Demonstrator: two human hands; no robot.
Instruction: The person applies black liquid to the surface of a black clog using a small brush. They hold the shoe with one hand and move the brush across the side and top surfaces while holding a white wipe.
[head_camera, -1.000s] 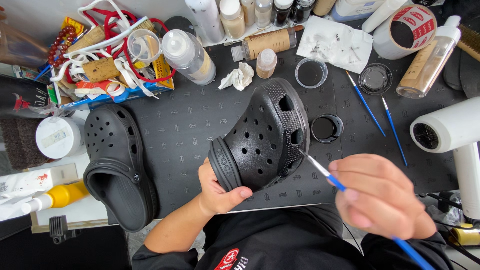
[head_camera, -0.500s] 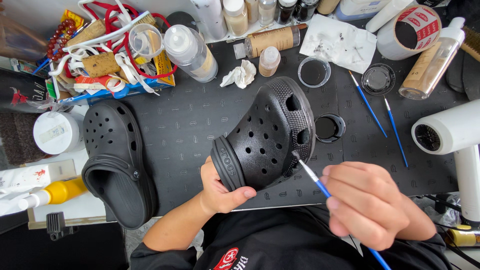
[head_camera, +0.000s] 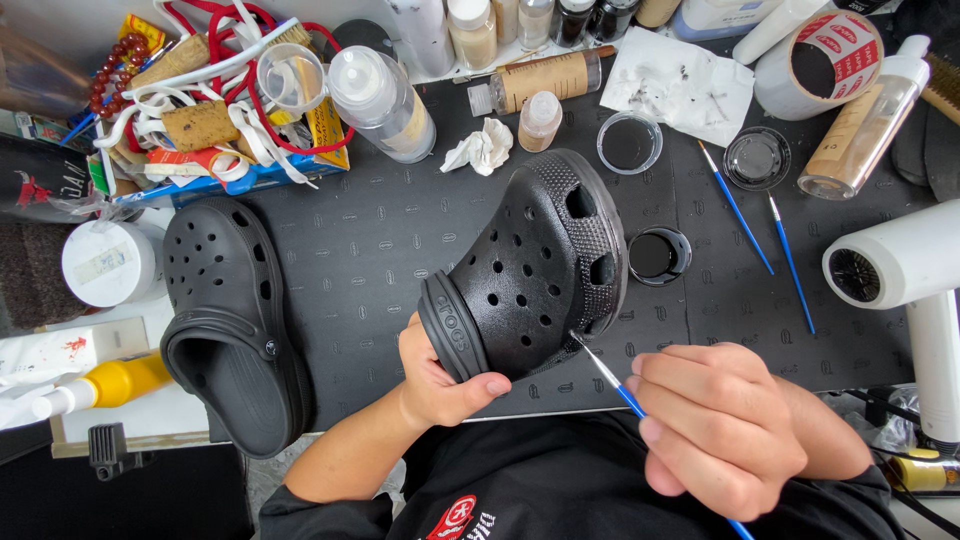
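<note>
Left hand (head_camera: 440, 375) grips a black clog (head_camera: 530, 270) by its heel; right hand (head_camera: 725, 425) touches a blue brush (head_camera: 610, 378) to its side; second clog (head_camera: 225, 320) lies at the mat's (head_camera: 370, 240) left edge.

We see a black cutting mat (head_camera: 380, 250) covering the table; a black clog (head_camera: 230, 320) lies at its left edge, two blue brushes (head_camera: 760, 235) toward its right.

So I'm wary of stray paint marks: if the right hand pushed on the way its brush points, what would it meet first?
The right hand aims its blue-handled brush up and left. The bristle tip already sits at the side of the held black clog, so the clog comes first, though actual contact is hard to judge.
</note>
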